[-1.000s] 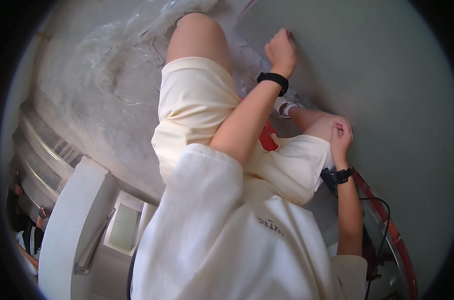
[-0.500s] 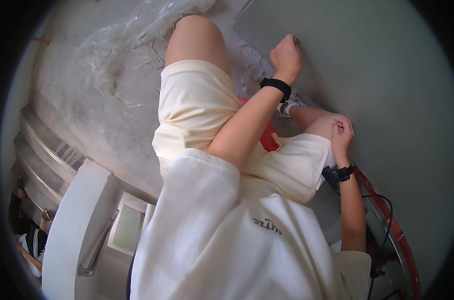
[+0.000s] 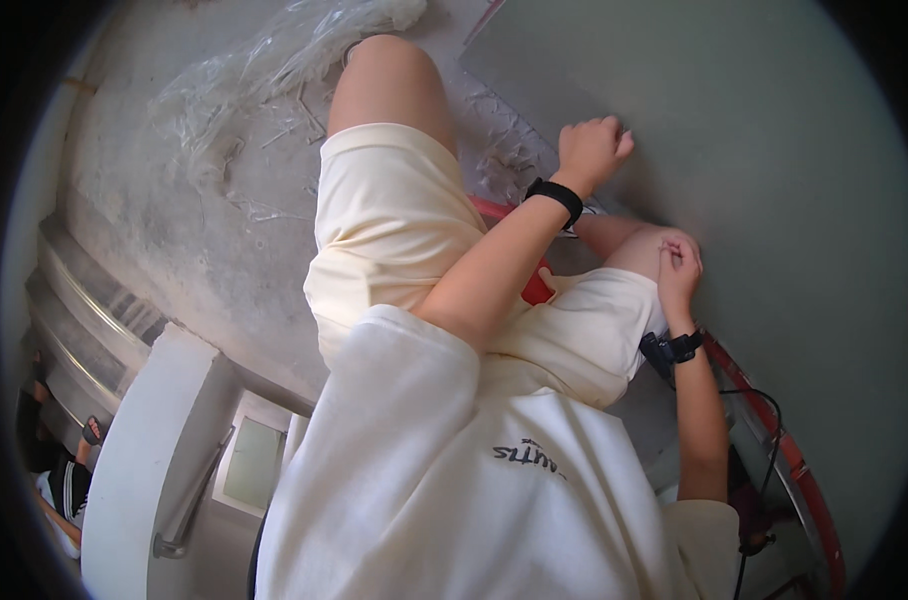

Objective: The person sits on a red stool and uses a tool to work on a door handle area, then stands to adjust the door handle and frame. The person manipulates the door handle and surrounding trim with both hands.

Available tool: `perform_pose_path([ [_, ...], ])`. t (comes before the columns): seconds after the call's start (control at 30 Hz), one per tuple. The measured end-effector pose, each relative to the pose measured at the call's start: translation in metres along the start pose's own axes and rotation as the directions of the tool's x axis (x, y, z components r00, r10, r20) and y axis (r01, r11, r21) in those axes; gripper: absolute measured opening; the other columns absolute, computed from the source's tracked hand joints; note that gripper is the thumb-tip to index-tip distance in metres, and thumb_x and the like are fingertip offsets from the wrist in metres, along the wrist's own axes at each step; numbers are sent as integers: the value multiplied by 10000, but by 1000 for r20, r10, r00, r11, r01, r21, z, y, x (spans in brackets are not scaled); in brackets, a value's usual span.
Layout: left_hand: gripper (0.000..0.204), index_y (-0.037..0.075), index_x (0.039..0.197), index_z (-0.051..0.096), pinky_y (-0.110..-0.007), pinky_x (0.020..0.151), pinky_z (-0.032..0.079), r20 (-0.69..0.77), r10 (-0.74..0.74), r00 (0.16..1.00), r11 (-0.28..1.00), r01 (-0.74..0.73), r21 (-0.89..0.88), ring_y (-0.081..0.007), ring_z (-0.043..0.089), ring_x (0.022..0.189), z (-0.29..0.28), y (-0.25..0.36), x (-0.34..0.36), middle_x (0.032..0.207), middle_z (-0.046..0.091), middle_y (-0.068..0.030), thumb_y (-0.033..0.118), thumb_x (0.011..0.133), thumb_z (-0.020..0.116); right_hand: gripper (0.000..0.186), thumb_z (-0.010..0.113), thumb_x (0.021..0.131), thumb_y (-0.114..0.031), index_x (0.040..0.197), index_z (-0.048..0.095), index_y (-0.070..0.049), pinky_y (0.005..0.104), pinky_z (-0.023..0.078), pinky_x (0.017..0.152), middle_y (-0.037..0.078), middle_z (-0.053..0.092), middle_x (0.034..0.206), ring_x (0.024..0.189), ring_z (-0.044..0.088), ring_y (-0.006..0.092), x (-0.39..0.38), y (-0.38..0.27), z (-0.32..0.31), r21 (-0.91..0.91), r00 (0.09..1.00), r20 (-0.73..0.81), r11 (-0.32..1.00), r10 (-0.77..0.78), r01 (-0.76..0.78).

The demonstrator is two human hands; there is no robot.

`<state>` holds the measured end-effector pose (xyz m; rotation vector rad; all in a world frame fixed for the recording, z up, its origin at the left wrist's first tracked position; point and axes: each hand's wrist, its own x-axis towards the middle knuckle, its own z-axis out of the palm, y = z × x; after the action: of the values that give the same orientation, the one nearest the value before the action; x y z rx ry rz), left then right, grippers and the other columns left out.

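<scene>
My left hand [image 3: 590,154], with a black band [image 3: 557,198] on its wrist, is closed in a fist close to a smooth grey-green panel [image 3: 774,150]. Whether the fist touches the panel, I cannot tell. Its curled fingers hide anything they may hold. By my bent right knee [image 3: 624,246] rests my right hand [image 3: 680,268], its fingers curled in. What lies inside them, if anything, is too small to make out. A black strap with a small dark box [image 3: 671,348] circles the right wrist.
Clear plastic sheeting [image 3: 264,80] lies crumpled on the concrete floor [image 3: 204,240]. A red curved rail [image 3: 789,450] and a black cable [image 3: 777,420] run at my right. At lower left are steps [image 3: 94,290], a white low wall [image 3: 159,420] and another person [image 3: 69,480].
My left hand has moved down and slightly right along the panel, its wrist turning. The right hand has stayed nearly in place by the knee.
</scene>
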<state>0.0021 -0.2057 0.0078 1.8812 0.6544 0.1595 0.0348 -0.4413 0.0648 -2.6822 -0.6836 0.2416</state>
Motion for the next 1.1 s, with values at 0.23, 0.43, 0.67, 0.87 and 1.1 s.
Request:
perform_pose_path([
  [0.23, 863, -74, 1314, 53, -417, 947, 318, -400, 62, 914, 998, -62, 12, -359, 225, 1254, 22, -8, 4, 1366, 134, -265, 193, 676, 568, 75, 547, 760, -17, 820, 580, 14, 257, 452, 673, 83, 588, 772, 722, 569, 152, -3, 8, 3, -3, 994, -12, 995, -104, 104],
  [0.43, 1026, -58, 1300, -148, -358, 1028, 192, -113, -85, 990, 958, 50, -283, -336, -39, 1310, 12, 7, 2, 1378, -147, -254, 218, 649, 595, 95, 531, 756, 3, 838, 577, 20, 256, 454, 686, 84, 581, 788, 723, 568, 143, -5, 4, -5, -21, 995, 23, 995, -94, 95],
  [0.67, 975, -67, 1283, -178, -341, 1051, 120, -112, -83, 990, 812, 2, -584, -326, -77, 1304, 17, 6, 8, 1370, -170, -256, 156, 681, 556, 95, 563, 742, -139, 800, 607, -78, 336, 357, 838, 52, 615, 754, 797, 555, 221, -3, -2, -8, -2, 999, 36, 1000, 25, -25],
  [0.87, 881, -95, 1286, -128, -312, 1054, 110, 91, -278, 956, 528, 232, -817, -325, 6, 1308, 16, -12, 22, 1379, -70, -277, 119, 708, 501, 108, 513, 748, 17, 832, 580, 21, 253, 453, 695, 88, 584, 794, 722, 572, 147, -1, 2, -4, -41, 994, 52, 995, -93, 95],
  [1.1, 835, -100, 1296, -80, -316, 1054, 130, 3, -177, 984, 783, 142, -606, -321, 28, 1308, 3, 15, 2, 1385, -29, -270, 92, 703, 475, 78, 567, 737, -132, 780, 601, -76, 342, 366, 824, 60, 613, 773, 796, 557, 230, 0, 8, -1, -3, 999, 31, 1000, 20, -19],
])
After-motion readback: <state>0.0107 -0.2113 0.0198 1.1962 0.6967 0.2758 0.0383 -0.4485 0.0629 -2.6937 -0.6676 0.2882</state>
